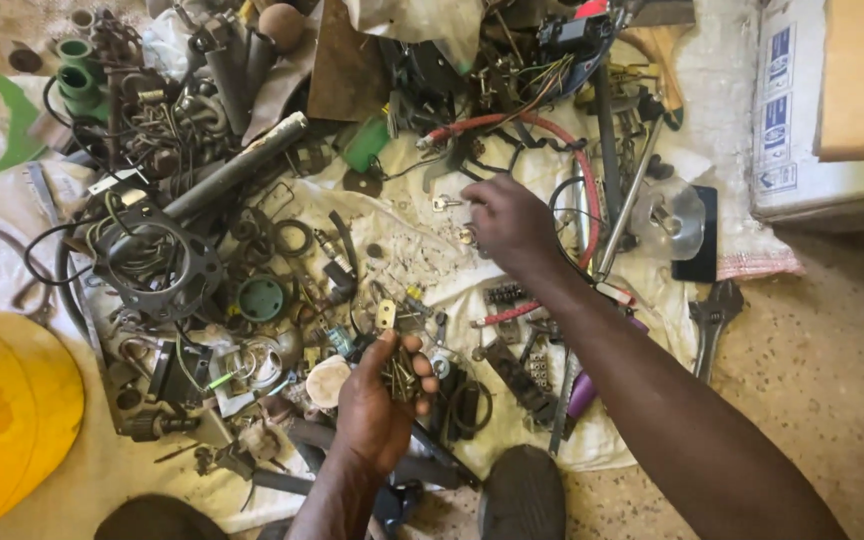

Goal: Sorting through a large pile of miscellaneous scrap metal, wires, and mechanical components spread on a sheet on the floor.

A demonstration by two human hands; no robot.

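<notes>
In the head view, the left hand (377,400) sits low in the centre of the frame, palm up and cupped around a small bunch of screws (399,375) that lies in the fingers' curl. The right hand (507,220) reaches to the upper centre, fingers curled down over the white cloth (402,235) beside a small key (444,203); whether it pinches anything I cannot tell. A red hose (552,130) arcs just beyond it, a grey pipe (237,165) lies upper left, and a wrench (712,320) lies at right
</notes>
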